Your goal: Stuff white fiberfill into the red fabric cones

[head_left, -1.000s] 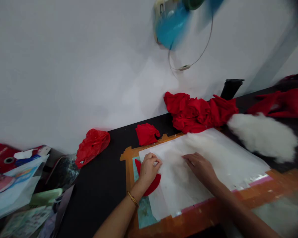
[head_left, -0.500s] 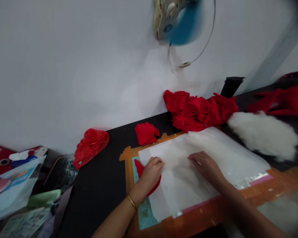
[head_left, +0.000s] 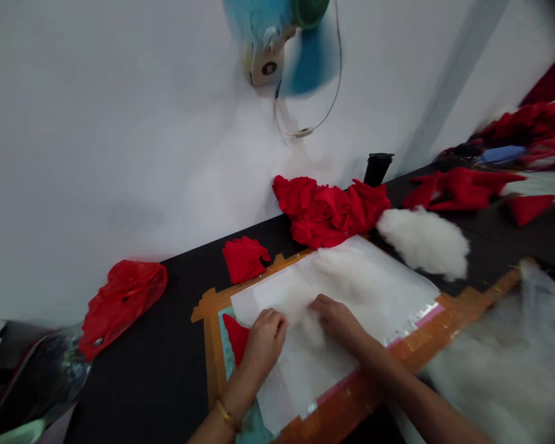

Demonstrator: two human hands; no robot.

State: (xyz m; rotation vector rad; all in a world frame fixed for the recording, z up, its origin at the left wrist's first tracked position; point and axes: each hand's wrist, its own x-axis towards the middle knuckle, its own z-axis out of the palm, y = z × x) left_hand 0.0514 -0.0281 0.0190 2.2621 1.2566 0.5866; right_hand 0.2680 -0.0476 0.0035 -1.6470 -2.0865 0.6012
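My left hand (head_left: 264, 340) rests curled on a white sheet (head_left: 374, 290) laid over a mat with an orange taped border (head_left: 210, 345). A red fabric piece (head_left: 235, 337) pokes out from under the sheet just left of that hand. My right hand (head_left: 337, 320) presses flat on the sheet close beside the left one, with thin white fluff (head_left: 305, 314) between them. Whether either hand pinches the fluff cannot be told.
A heap of red fabric (head_left: 328, 209) and a small red piece (head_left: 244, 258) lie behind the mat. A white stuffing clump (head_left: 423, 240) sits right, more stuffing (head_left: 504, 376) near right. A red bag (head_left: 120, 299) lies left. A blue fan (head_left: 287, 43) hangs on the wall.
The view has swung right. My two hands have drawn closer together on the white sheet, and the left hand now covers more of the red piece.
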